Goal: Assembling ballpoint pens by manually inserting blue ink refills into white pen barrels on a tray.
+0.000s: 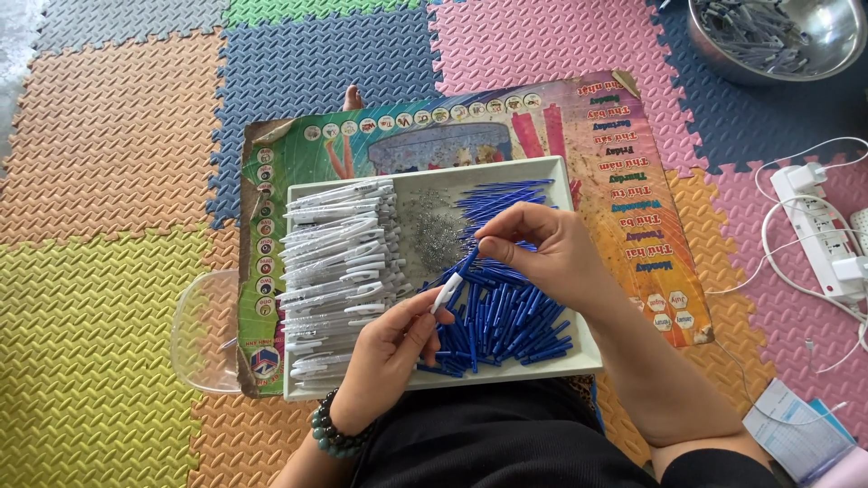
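A floor of interlocking foam mats (108,181) in orange, yellow, blue, pink and green fills the view. On it lies a large colourful printed cardboard sheet (624,154), and on that sits a shallow white rectangular tray (579,357). The tray's left side holds a stack of white plastic pen barrels (339,271), its right side a heap of blue plastic pen parts (506,321), with a small pile of tiny metal springs (434,235) between them. A steel bowl (841,45) of grey parts stands at the upper right, and a white power strip (818,226) with cables lies well right of the tray. Over the tray, the left hand (389,357) has its grip closed on a white-and-blue pen piece (452,285), while the right hand (542,253) pinches the blue top end.
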